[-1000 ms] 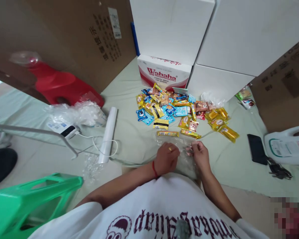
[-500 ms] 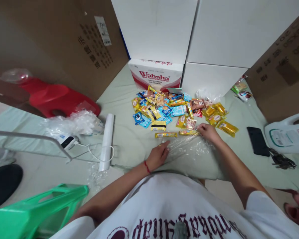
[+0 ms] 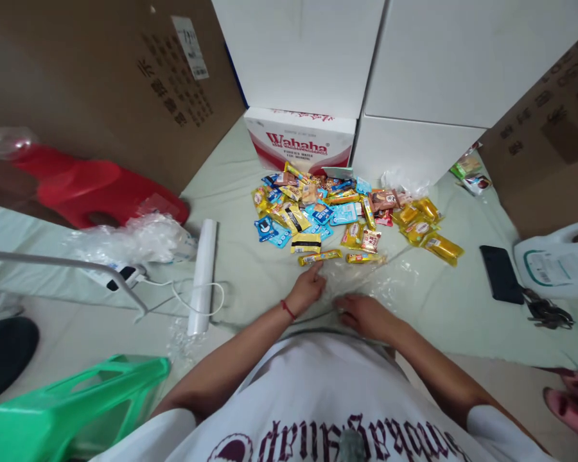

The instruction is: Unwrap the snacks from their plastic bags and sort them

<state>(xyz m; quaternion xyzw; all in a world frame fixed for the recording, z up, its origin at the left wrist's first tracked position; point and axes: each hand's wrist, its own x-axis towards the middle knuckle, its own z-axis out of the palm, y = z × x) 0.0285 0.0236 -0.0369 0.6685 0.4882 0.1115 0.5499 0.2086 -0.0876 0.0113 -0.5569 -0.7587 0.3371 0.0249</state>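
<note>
My left hand (image 3: 308,289) reaches forward with its index finger stretched out, the fingertip at a yellow stick-shaped snack packet (image 3: 320,256). Its other fingers are curled, and I see nothing gripped in them. Close to my body, my right hand (image 3: 368,316) has its fingers closed at the edge of a thin clear plastic film (image 3: 366,282). The film lies crumpled between and beyond my hands. A second yellow stick packet (image 3: 363,258) rests at the film's far edge. Behind both sticks spreads a pile of small wrapped snacks (image 3: 318,212), blue, yellow and brown.
A Wahaba-printed carton (image 3: 301,141) stands behind the pile. Left are a white roll (image 3: 203,276), a white cable (image 3: 221,301), a red jug (image 3: 91,186) and a green stool (image 3: 77,404). Right are yellow packs (image 3: 421,224), a phone (image 3: 501,274), keys (image 3: 548,311) and a white jug (image 3: 559,260).
My right hand has drawn back from the right stick packet towards my body and left. My left fingertip has moved forward to the left stick, which now lies tilted.
</note>
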